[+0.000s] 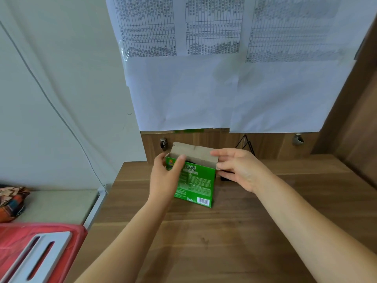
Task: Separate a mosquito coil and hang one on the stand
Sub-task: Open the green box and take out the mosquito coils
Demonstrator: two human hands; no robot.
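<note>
**Green box held upright at the back of the wooden surface**

I see a wood-grain surface (234, 231) filling the lower right of the frame, with printed sheets (204, 78) taped above it and a red item (30, 248) at lower left. The green mosquito coil box (196, 185) stands upright at centre, top flap open, something dark inside. My left hand (165, 178) wraps its fingers over the left edge; my right hand (242, 170) rests loosely spread fingers on the right edge. A black wire stand (247, 145) shows behind the right hand.
</note>
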